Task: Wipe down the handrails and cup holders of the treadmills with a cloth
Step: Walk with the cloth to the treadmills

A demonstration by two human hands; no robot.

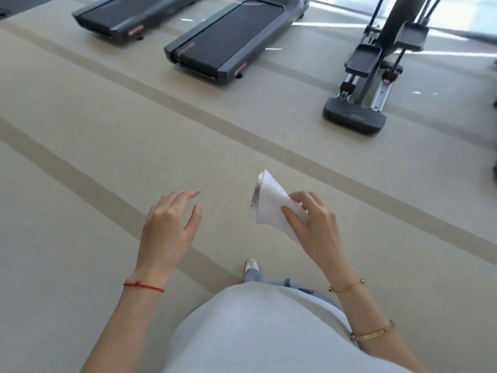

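My right hand (pixel 314 224) pinches a folded white cloth (pixel 271 200) with a small label on its left edge, held out above the floor. My left hand (pixel 172 224) hovers beside it, fingers relaxed and spread, holding nothing. Ahead stand two grey treadmills: the nearer one (pixel 228 36) at top centre and another (pixel 129 14) at top left. Only their black belts and rear ends show; their handrails and cup holders are out of frame.
An elliptical trainer (pixel 373 76) stands at the top right, its base toward me. The beige floor (pixel 107 130) has darker diagonal stripes. My shoe (pixel 252 265) and pale top show at the bottom. Another machine's edge shows at the far right.
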